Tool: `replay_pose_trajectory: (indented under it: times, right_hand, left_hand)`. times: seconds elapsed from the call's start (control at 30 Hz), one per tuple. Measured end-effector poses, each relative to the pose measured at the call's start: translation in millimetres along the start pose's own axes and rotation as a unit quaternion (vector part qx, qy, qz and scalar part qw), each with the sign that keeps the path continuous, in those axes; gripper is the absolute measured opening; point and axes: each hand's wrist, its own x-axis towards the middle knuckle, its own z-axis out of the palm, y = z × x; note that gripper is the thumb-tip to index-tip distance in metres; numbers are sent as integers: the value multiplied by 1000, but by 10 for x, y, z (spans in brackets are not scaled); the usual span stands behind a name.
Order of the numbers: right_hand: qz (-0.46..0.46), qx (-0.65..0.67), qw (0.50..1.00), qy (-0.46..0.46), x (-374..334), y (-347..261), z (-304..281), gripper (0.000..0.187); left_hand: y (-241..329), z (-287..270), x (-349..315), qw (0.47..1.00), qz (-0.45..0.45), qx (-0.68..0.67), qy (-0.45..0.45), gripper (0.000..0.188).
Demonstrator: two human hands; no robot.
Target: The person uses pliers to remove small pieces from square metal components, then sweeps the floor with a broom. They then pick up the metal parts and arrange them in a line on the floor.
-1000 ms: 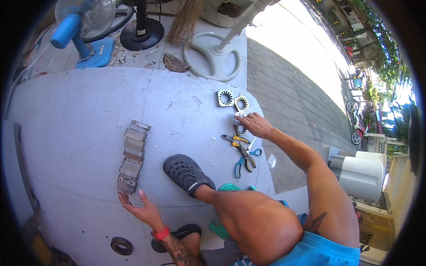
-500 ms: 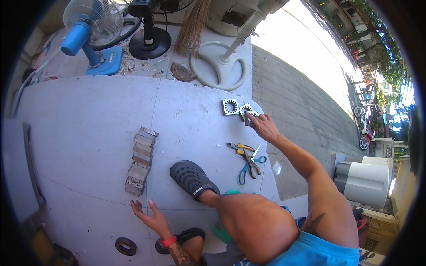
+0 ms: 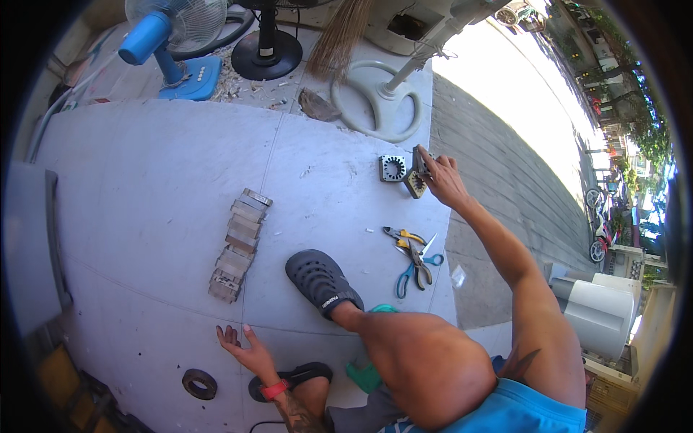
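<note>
My right hand reaches to the far right of the pale floor, its fingers closed on a square metal stator core tipped on edge. Just below it a second stator core leans at an angle; whether the two touch I cannot tell. To their left a third stator core lies flat, its round toothed hole facing up. My left hand is held low near the front, palm up, fingers spread and holding nothing. Beyond it runs a row of stacked grey metal blocks.
Pliers, yellow-handled cutters and blue-handled scissors lie right of my clog. A dark ring is at front left. Behind stand a blue fan, a black fan base, a broom and a round pale stand.
The stator core in my right hand has been tipped up on edge, and the one beside it now leans more. The whole view has shifted a little. My left hand stays open.
</note>
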Motion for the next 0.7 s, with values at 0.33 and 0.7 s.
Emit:
replay_pose_trajectory:
  times: [0.33,0.7]
  right_hand:
    - [-66,-141,985,-70,382,-433,596,88]
    - [-61,323,916,-230,300,-1843,-150,105]
  left_hand:
    - [-21,63,16,998,-36,-42,-31,69]
    - [689,279,-227,982,84,-80,-148,92]
